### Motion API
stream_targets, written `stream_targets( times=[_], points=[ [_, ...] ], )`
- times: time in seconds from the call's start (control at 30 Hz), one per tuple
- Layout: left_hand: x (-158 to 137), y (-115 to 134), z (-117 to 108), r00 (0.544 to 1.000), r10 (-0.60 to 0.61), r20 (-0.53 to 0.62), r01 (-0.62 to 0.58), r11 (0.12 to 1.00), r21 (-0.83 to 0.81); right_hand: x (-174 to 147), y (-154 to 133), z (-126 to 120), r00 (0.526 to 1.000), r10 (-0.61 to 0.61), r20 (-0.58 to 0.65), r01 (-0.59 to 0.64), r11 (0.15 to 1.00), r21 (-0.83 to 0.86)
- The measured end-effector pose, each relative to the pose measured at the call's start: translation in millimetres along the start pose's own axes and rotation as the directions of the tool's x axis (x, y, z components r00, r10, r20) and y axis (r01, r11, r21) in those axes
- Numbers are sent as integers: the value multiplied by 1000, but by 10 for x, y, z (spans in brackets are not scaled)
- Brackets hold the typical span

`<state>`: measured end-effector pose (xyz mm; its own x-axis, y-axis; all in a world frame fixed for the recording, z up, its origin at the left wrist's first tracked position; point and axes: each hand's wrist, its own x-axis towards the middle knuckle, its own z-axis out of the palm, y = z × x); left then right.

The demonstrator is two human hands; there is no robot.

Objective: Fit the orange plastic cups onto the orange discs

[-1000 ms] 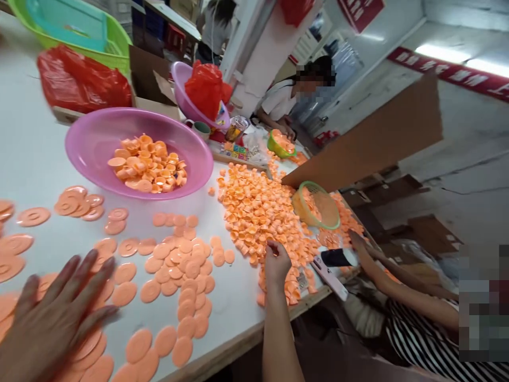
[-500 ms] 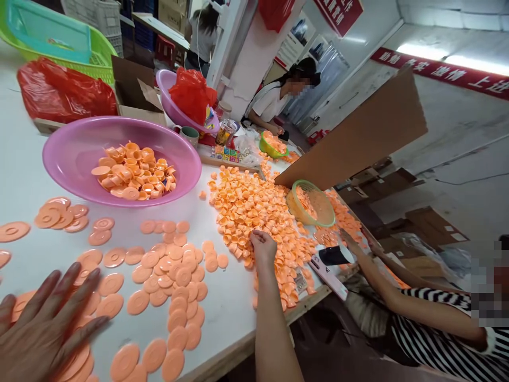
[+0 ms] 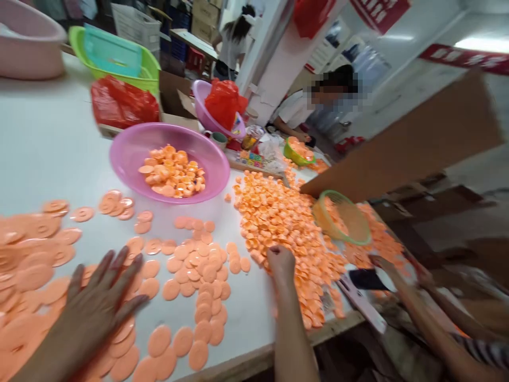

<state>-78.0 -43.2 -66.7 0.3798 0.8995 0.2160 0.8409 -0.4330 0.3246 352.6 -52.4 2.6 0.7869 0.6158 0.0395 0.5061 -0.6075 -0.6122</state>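
My left hand (image 3: 99, 302) lies with fingers spread over the flat orange plastic discs (image 3: 35, 273) on the left of the table. At the edge of a heap of small orange plastic cups (image 3: 274, 212) is my right hand (image 3: 282, 262), its fingers pinched together. Whatever those fingers hold, if anything, is hidden. Between my hands sits a cluster of smaller overlapping orange discs (image 3: 204, 268). Beyond them stands a pink basin (image 3: 123, 159) with a pile of orange cups (image 3: 175, 170) in it.
A cardboard sheet (image 3: 401, 143) leans up behind a green basket (image 3: 360, 228) of orange pieces. A phone (image 3: 361, 305) lies at the table's front edge, near a co-worker's hands (image 3: 387, 270). A red bag (image 3: 123, 103) and green basket (image 3: 153, 77) stand at the back left.
The view has swung left, so things sit further right in the picture and more discs show. My right hand stays by the cups, still pinched; my left stays spread over the discs.
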Motion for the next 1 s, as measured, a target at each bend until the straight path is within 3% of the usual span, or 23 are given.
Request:
stream_targets(
  times=[0.17,0.23,0.33,0.43,0.53,0.6,0.67,0.8,0.9,1.0],
  points=[
    [45,12,-66,999,19,-48,-11,987,159,-66,-355,-117,999,-51,11,51,998,-21],
    [65,-10,-45,998,-19,-59,29,982,185,-93,-716,-58,987,-154,39,153,988,33],
    [54,-14,-12,996,-59,-63,70,979,192,-116,-1470,199,938,-312,151,264,925,272],
    [-23,-2,-5,995,-44,-86,59,983,172,-87,-2211,524,897,-378,228,220,831,511],
    [-83,2,-48,989,-84,-124,99,988,115,-52,-2568,705,858,-452,243,210,741,638],
    [-25,-6,-92,984,-118,-135,125,991,47,-42,-2492,713,841,-502,203,278,722,633],
    [139,-25,-119,986,-95,-139,91,995,-34,-43,-2221,663,839,-501,214,323,773,545],
    [614,-38,-75,990,31,-134,-47,992,-114,-63,-1615,646,848,-410,336,287,888,360],
    [814,-12,-7,991,67,-114,-79,991,-104,-95,-1490,889,841,-398,366,294,905,307],
    [774,-11,17,991,56,-120,-69,992,-104,-143,-1612,1249,827,-413,382,327,906,269]
  ],
)
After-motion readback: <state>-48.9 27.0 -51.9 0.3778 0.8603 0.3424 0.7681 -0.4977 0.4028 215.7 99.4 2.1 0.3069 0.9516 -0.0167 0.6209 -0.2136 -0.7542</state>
